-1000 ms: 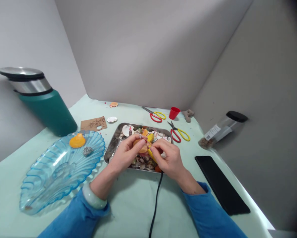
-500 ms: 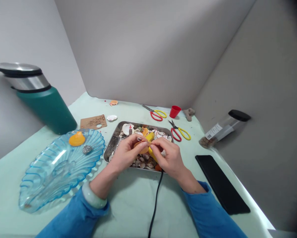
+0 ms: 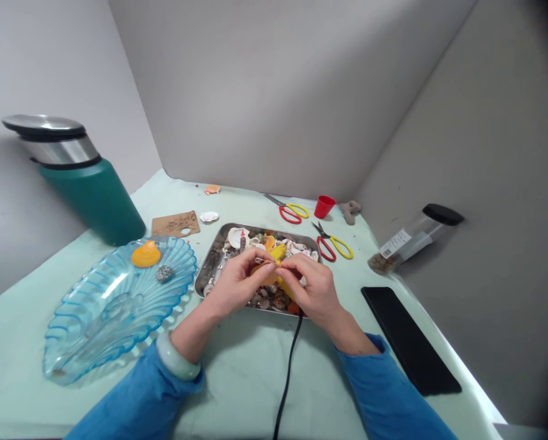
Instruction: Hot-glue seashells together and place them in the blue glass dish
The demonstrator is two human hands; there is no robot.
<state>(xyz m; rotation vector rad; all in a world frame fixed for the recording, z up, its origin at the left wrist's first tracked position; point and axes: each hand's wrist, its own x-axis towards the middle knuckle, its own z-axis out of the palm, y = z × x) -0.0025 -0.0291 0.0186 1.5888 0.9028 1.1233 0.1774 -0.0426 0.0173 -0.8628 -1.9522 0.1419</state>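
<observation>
Over the metal tray [image 3: 212,256], my left hand [image 3: 241,278] pinches a pale orange shell [image 3: 270,280] between thumb and fingers. My right hand [image 3: 313,287] is closed in a pinch at the shell's upper right edge, its fingertips meeting those of the left. Whatever sits between the right fingertips is too small to make out. Beneath both hands lies a yellow tool [image 3: 279,251], perhaps a glue gun, partly covered by them. Mixed seashells [image 3: 264,298] fill the tray around it, and a black cord [image 3: 288,373] runs from the tray toward me.
On the left are a blue scalloped dish [image 3: 131,330] holding an orange shell [image 3: 146,253] and a speckled stone [image 3: 164,273], plus a green bottle [image 3: 97,195]. Two scissors [image 3: 292,211], a red cup [image 3: 324,206], a jar [image 3: 411,238] and a black slab [image 3: 409,339] stand beyond and right.
The view has shifted slightly, so things on the left appear a little farther right. Both hands keep their pinch at the shell with hardly any movement.
</observation>
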